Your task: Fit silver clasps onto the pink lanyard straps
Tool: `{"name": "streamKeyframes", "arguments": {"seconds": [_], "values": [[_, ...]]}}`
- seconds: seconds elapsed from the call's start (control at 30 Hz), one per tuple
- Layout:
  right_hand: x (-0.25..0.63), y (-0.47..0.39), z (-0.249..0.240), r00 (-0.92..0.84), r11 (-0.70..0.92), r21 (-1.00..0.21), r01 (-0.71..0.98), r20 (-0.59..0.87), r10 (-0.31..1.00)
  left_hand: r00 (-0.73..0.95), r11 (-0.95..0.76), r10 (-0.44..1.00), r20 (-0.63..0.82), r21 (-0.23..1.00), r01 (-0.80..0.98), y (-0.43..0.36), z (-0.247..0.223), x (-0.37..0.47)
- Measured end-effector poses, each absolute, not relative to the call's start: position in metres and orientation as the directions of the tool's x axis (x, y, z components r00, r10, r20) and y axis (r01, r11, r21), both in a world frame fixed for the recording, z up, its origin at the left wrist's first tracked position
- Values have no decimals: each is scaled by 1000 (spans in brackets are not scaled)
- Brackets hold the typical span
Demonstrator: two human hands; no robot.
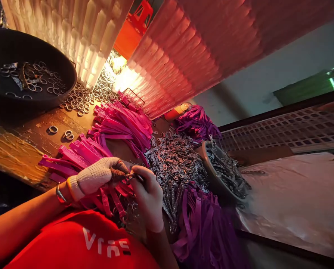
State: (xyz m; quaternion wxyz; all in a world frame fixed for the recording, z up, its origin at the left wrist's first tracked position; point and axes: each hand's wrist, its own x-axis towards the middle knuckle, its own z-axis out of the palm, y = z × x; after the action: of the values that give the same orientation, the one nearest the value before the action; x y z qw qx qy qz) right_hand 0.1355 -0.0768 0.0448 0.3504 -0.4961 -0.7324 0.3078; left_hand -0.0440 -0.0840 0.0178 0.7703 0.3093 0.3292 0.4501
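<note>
My left hand, in a pale knitted glove with dark fingertips, is closed in a pinch. My right hand is closed too, thumb and fingers meeting the left fingertips. Between them shows a small metal ring, partly covered by the fingers; whatever it joins is hard to make out. Bright pink straps lie beneath and beside my left hand, and another bundle of pink straps lies just beyond. To the right of my right hand spreads a heap of small metal clasps and chain pieces.
A dark round basin holding metal rings stands at the left, with a pile of loose rings beside it. Purple straps hang at the front right. A tilted bucket holds metal pieces. Ribbed translucent sheets rise behind, near a bright lamp.
</note>
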Motion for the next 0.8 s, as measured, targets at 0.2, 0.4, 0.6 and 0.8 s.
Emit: {"name": "streamKeyframes", "arguments": {"seconds": [0.2, 0.4, 0.6, 0.8], "values": [[138, -81, 40, -317, 384, -775, 503, 248, 916, 450, 479, 863, -232, 662, -577, -90, 20, -38], [134, -83, 26, -469, 596, -592, 542, 376, 799, 346, 461, 886, -309, 500, -733, -87, 7, -25], [131, -99, 40, -170, 241, -824, 513, 178, 969, -47, -164, 986, 157, 968, -192, -94, 14, -17], [140, -100, 41, -271, 364, -797, 483, 259, 927, 187, 31, 982, 16, 969, -244, -87, 24, -26]]}}
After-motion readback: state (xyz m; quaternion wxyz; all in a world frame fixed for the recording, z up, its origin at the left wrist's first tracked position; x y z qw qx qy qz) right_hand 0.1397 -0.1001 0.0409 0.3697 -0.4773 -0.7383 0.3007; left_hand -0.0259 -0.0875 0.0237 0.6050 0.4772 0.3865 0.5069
